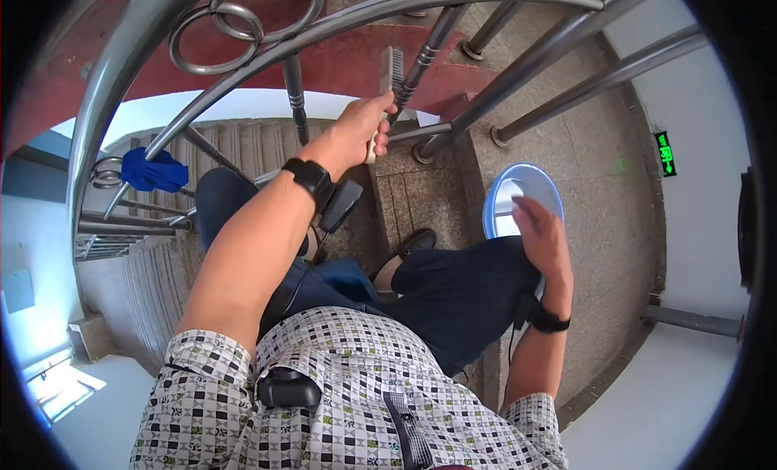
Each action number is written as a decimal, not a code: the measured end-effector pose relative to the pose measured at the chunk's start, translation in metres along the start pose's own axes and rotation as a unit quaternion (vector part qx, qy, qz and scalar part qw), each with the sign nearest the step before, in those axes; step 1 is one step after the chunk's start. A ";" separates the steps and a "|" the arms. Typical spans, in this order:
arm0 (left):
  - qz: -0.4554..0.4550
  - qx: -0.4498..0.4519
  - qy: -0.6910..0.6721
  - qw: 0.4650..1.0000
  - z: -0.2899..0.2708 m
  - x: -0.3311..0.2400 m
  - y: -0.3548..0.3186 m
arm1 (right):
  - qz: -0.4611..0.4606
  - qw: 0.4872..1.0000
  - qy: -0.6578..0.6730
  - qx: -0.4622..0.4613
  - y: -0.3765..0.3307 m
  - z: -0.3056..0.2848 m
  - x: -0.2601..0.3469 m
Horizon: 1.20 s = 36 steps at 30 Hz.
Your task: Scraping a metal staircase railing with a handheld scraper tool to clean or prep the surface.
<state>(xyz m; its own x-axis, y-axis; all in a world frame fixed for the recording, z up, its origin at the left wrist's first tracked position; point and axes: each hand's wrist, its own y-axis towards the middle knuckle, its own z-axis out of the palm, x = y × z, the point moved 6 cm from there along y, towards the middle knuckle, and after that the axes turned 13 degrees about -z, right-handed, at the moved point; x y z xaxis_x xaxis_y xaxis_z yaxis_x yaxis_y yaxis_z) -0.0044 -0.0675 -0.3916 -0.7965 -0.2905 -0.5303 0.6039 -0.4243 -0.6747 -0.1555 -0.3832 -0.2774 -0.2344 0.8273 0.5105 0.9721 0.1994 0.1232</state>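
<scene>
My left hand (358,133) is closed round the handle of a pale scrubbing brush (386,69). Dark bristles face right, against or very close to a ringed metal baluster (422,65) of the stair railing; actual contact is hard to make out. Over by my bent knee, my right hand (544,239) has its fingers stretched out and holds nothing. Its fingertips overlap the near side of a blue-rimmed bucket (489,204) in this view. Part of the bucket's inside is hidden by that hand.
A curved steel handrail (380,6) with decorative rings (217,37) crosses the top. On the railing at left hangs a blue cloth (154,170). Stairs (154,288) descend on the left. A green lit sign (665,153) is on the right wall (698,251).
</scene>
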 end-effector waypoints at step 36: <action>-0.031 0.063 -0.105 0.992 0.002 0.079 -0.004 | 0.152 0.979 -0.088 -0.106 -0.053 -0.001 0.007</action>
<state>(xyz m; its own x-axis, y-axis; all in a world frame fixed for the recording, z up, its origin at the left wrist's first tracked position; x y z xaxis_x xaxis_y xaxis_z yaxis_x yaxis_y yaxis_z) -0.0694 -0.0901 -0.4298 -0.8286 -0.4277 -0.3612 0.5554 -0.5468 -0.6266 -0.2091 -0.3887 -0.2793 0.0879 0.9127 0.3991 0.9708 -0.1683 0.1709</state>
